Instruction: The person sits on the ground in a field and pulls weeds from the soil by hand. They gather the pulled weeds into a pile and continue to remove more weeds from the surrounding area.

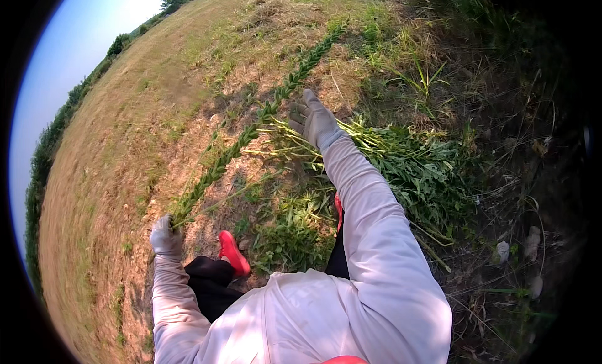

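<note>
A long green stalk set densely with pods (244, 137), which looks like sesame, runs diagonally from lower left to upper right. My left hand (166, 237), in a pale work glove, grips its lower-left end along with some thinner stems. Close to the right side of the stalk is my right hand (316, 119), gloved too, its fingers apart and nothing seen in them. Beneath and beyond the right forearm lies a heap of cut leafy plants (418, 171), their pale yellow-green stems (294, 140) pointing left.
Loose green leaves (296, 232) lie on the ground between my feet. A red shoe (233, 256) shows at left, another partly behind my arm. Dry grassy ground (117, 143) stretches left towards a line of bushes (66, 110). Shaded weeds (508, 185) stand at right.
</note>
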`<state>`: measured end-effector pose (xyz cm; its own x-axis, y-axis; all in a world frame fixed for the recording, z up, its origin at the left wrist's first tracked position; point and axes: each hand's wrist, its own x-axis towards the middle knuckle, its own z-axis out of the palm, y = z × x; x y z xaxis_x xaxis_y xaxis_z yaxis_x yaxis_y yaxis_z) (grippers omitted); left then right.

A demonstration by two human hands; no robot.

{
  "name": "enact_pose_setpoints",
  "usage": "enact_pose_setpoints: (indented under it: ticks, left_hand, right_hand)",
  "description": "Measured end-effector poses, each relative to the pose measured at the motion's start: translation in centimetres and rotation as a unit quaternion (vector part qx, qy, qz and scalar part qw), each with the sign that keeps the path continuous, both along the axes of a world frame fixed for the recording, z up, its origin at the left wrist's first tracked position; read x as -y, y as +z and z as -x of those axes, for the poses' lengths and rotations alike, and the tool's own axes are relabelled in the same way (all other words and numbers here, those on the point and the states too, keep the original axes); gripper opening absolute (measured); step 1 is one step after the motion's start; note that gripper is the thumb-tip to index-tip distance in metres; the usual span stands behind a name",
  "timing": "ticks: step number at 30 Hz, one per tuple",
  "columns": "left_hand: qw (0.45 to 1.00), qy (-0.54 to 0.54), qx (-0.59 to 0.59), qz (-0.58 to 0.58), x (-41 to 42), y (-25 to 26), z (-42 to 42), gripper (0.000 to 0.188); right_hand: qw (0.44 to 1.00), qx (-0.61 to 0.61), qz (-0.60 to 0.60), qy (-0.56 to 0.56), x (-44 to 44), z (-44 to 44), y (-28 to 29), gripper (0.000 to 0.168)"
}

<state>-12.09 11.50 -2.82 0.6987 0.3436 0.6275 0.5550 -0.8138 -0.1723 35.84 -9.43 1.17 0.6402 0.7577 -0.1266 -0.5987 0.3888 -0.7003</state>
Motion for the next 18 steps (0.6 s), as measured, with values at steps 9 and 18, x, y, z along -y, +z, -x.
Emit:
enact_pose_setpoints:
  ticks: [9,18]
  left_hand:
    - [0.992,0.094,0.002,-0.081,-2.3,5.4,13.4,0.044]
    - [0.985,0.165,0.009,-0.037,-0.5,11.1,29.6,0.053]
  right_hand:
    - [0.953,0.178,0.166,-0.181,1.0,-0.7,0.4,0.077]
    - [0.709,0.391,0.392,-0.436,4.9,-6.5,-0.9,0.099]
